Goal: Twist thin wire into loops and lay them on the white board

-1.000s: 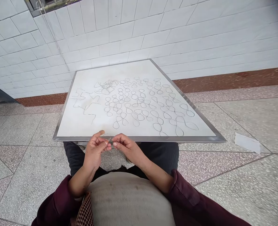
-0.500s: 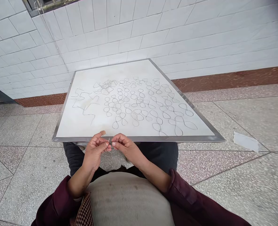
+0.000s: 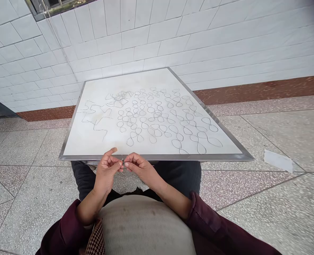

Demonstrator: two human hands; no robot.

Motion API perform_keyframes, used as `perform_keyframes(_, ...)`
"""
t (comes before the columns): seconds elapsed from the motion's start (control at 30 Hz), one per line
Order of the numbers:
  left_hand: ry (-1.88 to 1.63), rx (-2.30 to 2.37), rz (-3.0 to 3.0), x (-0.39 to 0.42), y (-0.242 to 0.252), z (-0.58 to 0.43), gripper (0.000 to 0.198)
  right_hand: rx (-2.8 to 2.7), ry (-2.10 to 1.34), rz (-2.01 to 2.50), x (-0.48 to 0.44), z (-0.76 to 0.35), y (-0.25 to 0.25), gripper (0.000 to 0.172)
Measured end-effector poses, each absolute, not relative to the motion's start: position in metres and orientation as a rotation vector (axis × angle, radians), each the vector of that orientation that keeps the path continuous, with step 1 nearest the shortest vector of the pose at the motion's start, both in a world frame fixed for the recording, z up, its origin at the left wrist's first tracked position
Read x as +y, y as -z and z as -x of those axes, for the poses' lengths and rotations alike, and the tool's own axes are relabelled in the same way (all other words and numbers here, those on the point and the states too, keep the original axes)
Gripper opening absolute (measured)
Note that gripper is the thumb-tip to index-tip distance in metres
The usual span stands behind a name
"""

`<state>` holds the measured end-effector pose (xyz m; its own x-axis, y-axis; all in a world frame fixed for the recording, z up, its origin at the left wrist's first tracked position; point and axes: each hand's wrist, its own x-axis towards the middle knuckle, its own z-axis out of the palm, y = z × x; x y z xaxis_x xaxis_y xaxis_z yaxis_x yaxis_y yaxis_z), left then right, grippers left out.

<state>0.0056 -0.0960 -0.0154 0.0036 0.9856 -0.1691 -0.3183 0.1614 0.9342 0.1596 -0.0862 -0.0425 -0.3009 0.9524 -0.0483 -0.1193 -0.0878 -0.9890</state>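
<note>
My left hand [image 3: 107, 170] and my right hand [image 3: 138, 166] meet just in front of the near edge of a white board with a metal frame [image 3: 151, 156]. Both pinch a thin piece of wire [image 3: 123, 165] between fingertips; the wire bends in a small loop between them. A bandage wraps my left forefinger tip. On the board lie several bent wire loops [image 3: 159, 120] shaped like figure-eights, and some zigzag wire pieces [image 3: 97, 117] at its left.
The board rests over my lap, above dark trousers. A white tiled wall [image 3: 173, 35] rises behind it, with a red-brown skirting. Speckled floor tiles lie all round. A scrap of white paper [image 3: 278, 160] lies on the floor at the right.
My hands have drawn slightly closer together on the wire; the fingertips nearly touch now. The board and loops have not moved.
</note>
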Motion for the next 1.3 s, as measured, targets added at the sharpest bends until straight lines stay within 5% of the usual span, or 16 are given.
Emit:
perform_keyframes(0.53, -1.062, 1.109, -1.223, -0.103, 0.015, -0.003, 0.059, -1.723, -1.051, 1.066, -0.077, -0.166, 0.032, 0.019)
perform_keyframes(1.3, -1.039, 1.096, -1.158, -0.102, 0.019, -0.001, 0.063, -1.420, -1.344, 1.084, -0.084, -0.158, 0.034, 0.017)
